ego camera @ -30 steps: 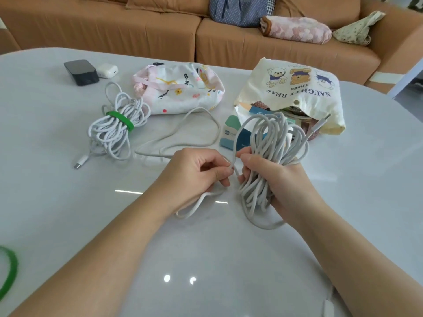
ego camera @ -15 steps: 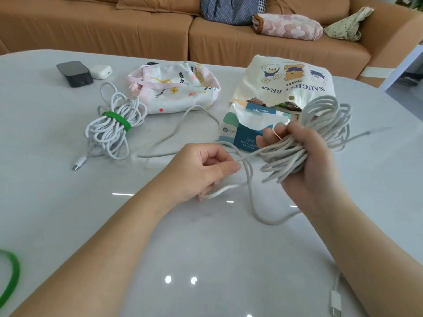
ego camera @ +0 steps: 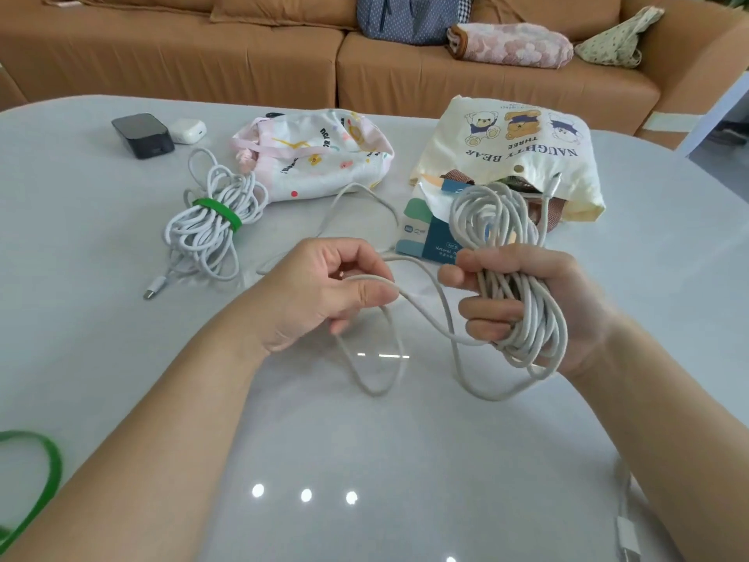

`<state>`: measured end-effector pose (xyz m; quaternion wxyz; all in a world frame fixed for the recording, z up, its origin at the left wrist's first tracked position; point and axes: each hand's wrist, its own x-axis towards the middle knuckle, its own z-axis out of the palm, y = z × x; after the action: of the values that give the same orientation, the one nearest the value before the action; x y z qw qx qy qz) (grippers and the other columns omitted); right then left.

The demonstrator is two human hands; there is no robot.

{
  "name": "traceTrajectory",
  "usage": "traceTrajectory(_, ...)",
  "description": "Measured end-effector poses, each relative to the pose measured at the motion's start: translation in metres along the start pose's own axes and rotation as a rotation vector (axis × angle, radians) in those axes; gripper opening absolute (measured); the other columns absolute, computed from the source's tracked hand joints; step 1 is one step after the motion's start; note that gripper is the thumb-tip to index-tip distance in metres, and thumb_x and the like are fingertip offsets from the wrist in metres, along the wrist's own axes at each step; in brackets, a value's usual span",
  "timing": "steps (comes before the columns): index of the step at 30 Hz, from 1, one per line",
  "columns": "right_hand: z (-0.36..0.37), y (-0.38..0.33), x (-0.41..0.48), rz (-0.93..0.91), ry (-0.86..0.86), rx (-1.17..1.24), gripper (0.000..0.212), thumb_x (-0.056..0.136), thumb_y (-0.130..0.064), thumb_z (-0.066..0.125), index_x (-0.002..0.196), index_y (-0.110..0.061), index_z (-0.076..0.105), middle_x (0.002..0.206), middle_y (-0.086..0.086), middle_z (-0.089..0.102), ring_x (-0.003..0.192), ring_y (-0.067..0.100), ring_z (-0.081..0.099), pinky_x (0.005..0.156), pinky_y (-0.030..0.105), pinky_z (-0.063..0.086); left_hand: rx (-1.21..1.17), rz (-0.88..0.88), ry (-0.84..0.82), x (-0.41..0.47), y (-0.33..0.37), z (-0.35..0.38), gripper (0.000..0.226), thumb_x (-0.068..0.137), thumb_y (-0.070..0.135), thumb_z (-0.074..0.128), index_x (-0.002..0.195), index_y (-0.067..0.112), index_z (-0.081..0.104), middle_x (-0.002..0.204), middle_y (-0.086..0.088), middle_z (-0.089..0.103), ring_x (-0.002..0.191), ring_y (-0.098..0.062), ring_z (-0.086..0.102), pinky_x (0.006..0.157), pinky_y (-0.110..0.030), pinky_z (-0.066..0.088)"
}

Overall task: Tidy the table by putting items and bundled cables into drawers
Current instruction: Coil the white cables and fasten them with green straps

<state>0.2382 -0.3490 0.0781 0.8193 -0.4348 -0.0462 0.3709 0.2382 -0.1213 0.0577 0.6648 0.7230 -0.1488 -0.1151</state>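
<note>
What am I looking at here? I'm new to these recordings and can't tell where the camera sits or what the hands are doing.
No machine here: a person's bare hands, filmed by a camera worn on the head, looking down at a grey table. The right hand holds a coil of white cable; the left hand pinches its loose tail. On the table lie a finished cable bundle with a green strap, two printed cloth bags, a dark box and a white earbud case.

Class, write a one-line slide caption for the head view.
Right hand grips a coiled white cable while left hand feeds its loose end.
</note>
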Motion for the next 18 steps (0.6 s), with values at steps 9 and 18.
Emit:
traceTrajectory(9,0.001,0.008,0.0,0.26,-0.066,-0.176,0.019,0.077,-0.009,0.068,0.083,-0.005,0.05,0.099,0.021,0.068,0.037,0.009,0.044,0.041,0.022,0.042,0.517,0.438,0.235,0.006,-0.006,-0.004,0.027,0.072,0.038,0.075,0.069,0.014,0.063,0.076,0.007,0.052,0.058,-0.007,0.041,0.058,-0.014,0.033)
traceTrajectory(18,0.006,0.014,0.003,0.321,-0.143,-0.431,0.026,0.068,-0.019,0.072,0.068,-0.003,0.052,0.063,0.022,0.046,0.035,0.012,0.042,0.04,0.02,0.04,0.698,0.582,0.435,0.003,-0.003,0.001,0.047,0.078,0.054,0.066,0.068,0.009,0.056,0.062,0.01,0.049,0.056,-0.016,0.043,0.05,-0.032,0.039)
